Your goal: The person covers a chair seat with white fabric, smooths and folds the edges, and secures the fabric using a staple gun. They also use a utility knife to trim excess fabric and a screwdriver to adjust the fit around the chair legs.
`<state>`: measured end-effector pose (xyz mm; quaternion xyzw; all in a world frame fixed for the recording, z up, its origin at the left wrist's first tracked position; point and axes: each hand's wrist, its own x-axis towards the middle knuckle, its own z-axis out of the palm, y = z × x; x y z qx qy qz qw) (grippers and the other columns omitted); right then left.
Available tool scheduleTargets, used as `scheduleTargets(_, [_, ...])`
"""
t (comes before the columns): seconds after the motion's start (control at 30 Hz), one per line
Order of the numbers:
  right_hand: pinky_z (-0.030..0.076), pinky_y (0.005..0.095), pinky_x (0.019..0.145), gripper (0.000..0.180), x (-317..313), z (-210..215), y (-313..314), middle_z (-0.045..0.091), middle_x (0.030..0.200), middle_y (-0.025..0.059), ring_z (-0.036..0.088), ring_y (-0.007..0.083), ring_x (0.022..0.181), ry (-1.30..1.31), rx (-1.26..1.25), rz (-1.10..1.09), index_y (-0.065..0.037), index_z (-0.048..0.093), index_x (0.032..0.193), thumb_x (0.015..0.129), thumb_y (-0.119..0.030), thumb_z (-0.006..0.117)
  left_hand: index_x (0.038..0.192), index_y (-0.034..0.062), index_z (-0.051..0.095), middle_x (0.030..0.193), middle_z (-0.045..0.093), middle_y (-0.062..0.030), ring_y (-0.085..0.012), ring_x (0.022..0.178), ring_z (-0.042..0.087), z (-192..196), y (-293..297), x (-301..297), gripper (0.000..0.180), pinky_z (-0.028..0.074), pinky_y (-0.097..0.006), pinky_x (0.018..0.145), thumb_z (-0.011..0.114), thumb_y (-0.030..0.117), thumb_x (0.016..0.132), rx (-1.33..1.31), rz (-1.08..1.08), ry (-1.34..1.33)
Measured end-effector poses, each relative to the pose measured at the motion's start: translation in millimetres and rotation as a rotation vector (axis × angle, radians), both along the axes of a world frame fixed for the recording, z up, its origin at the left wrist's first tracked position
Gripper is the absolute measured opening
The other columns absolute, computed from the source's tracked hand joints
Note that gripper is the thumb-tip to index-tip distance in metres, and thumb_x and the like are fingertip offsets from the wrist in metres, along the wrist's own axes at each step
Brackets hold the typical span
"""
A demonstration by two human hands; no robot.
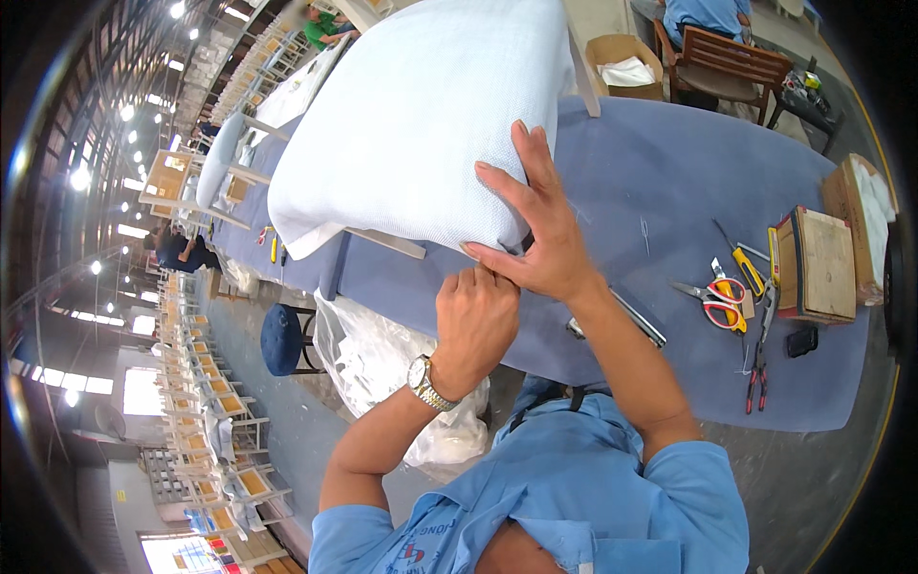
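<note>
An upholstered chair seat (411, 124) covered in light-blue woven fabric stands before me on the blue-grey cloth-covered table (612, 182). Pale wooden legs show at its sides. My right hand (545, 225) grips its near right corner, fingers spread over the fabric and thumb pressed at the lower edge. Just below that corner my left hand (476, 316), with a metal wristwatch (428, 383), is closed in a fist against the right thumb. What its fingers pinch is hidden. Under my right forearm lies a long metal tool (636, 316), partly covered.
Red-handled scissors (719, 304), a yellow screwdriver (748, 273), red-handled pliers (756, 383) and a wooden box (816, 266) sit at the right. A blue stool (281, 340) and plastic sheeting (373, 349) are left of the table. Chair frames line the far left; other people sit farther off.
</note>
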<state>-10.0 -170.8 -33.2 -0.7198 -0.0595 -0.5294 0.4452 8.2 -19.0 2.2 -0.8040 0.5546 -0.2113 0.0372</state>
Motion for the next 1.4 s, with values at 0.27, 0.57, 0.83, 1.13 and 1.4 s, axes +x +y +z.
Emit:
scheduleTargets(0.27, [0.018, 0.0591, 0.121, 0.076, 5.5, -6.2, 3.4, 0.024, 0.165, 0.0163, 0.014, 0.0419, 0.153, -0.071, 0.054, 0.002, -0.015, 0.056, 0.138, 0.070, -0.021, 0.089, 0.064, 0.0061, 0.061, 0.064, 0.057, -0.0081, -0.0222, 0.061, 0.058, 10.4, 0.0, 9.0, 0.012, 0.044, -0.036, 0.057, 0.063, 0.010, 0.076, 0.009, -0.079, 0.028])
scheduleTargets(0.57, [0.047, 0.0473, 0.096, 0.045, -19.7, -13.2, 46.7, 0.058, 0.127, 0.0142, 0.057, 0.0373, 0.118, -0.048, 0.275, -0.350, -0.008, 0.062, 0.104, 0.073, -0.026, 0.089, 0.065, 0.0062, 0.060, 0.064, 0.057, -0.0088, -0.0228, 0.059, 0.058, 25.4, 15.3, 24.9, 0.015, 0.044, -0.035, 0.055, 0.065, 0.012, 0.078, 0.088, -0.269, 0.074])
scheduleTargets(0.83, [0.044, 0.0393, 0.052, 0.030, -28.6, 2.0, 90.8, 0.056, 0.068, 0.0099, 0.057, 0.0283, 0.056, 0.231, 0.252, -0.482, -0.005, 0.061, 0.072, 0.093, -0.023, 0.070, 0.078, 0.0056, 0.063, 0.071, 0.059, -0.0074, -0.0252, 0.066, 0.062, 56.4, 25.8, 60.5, 0.015, 0.049, -0.039, 0.061, 0.071, 0.018, 0.082, 0.320, -0.535, 0.196])
scheduleTargets(1.13, [0.042, 0.0392, 0.049, 0.032, -24.1, 4.8, 112.9, 0.056, 0.060, 0.0130, 0.054, 0.0281, 0.051, 0.148, 0.572, -0.454, -0.004, 0.063, 0.075, 0.096, -0.027, 0.068, 0.136, 0.0090, 0.062, 0.148, 0.051, -0.0157, -0.0350, 0.142, 0.041, 142.6, -63.3, 116.2, 0.042, 0.028, -0.050, 0.117, 0.059, 0.027, 0.098, 0.259, -0.915, 0.049])
scheduleTargets(1.4, [0.036, 0.0388, 0.047, 0.041, -1.8, -19.6, 123.3, 0.050, 0.055, 0.0162, 0.047, 0.0251, 0.046, -0.009, 0.752, -0.311, 0.000, 0.059, 0.074, 0.102, -0.031, 0.059, 0.145, 0.0109, 0.054, 0.159, 0.039, -0.0148, -0.0378, 0.152, 0.024, 124.9, -78.5, 117.5, 0.050, 0.013, -0.058, 0.121, 0.049, 0.031, 0.099, 0.479, -0.959, 0.024])
